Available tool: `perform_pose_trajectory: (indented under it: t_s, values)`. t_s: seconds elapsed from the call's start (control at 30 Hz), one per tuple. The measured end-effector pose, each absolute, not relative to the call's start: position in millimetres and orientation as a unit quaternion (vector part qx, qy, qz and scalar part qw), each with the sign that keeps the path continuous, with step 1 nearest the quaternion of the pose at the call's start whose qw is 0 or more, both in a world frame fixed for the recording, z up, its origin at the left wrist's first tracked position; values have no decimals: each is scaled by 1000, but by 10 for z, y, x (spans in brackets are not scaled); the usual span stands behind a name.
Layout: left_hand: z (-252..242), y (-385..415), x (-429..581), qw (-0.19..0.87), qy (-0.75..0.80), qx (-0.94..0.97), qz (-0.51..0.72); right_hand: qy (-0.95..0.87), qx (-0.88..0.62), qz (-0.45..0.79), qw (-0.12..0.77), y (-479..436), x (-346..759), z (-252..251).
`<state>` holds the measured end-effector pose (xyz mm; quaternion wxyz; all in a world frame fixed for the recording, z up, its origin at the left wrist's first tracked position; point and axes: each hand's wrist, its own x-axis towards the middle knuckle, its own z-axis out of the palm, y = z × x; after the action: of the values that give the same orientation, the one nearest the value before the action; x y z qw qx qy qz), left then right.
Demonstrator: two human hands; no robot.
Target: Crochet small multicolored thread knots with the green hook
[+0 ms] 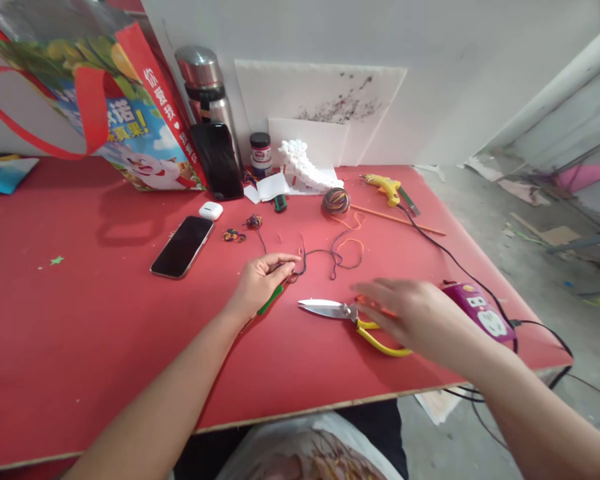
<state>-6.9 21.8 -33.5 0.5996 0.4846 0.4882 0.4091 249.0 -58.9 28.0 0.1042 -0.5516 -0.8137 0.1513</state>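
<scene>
My left hand (263, 283) is closed in a pinch on the dark end of multicoloured yarn (305, 261). Below its palm lies a slim tool with a green handle (271, 300), partly hidden; I cannot tell if the hand holds it. The yarn runs in loose loops to a ball of yarn (336, 200). Blurred by motion, my right hand (405, 310) is over the yellow-handled scissors (330, 308), which lie with blades pointing left. Something thin and orange-red (375, 306) shows at its fingers; whether it is gripped is unclear. Small knotted yarn pieces (234, 235) lie further back.
A phone (183, 247), earbud case (211, 211) and gift bag (145, 127) are at left. Behind stand a thermos (207, 87), a second phone (217, 162) and a white model (305, 167). A yellow glue gun (384, 189) and purple power box (480, 312) with cables sit at right.
</scene>
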Motion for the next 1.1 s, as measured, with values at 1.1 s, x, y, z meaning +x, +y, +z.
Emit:
perform_pose_trajectory:
  t_s: [1.1]
  values:
    - [-266, 266, -113, 674, 446, 429, 404, -419, -468, 662, 409, 181, 1444, -269]
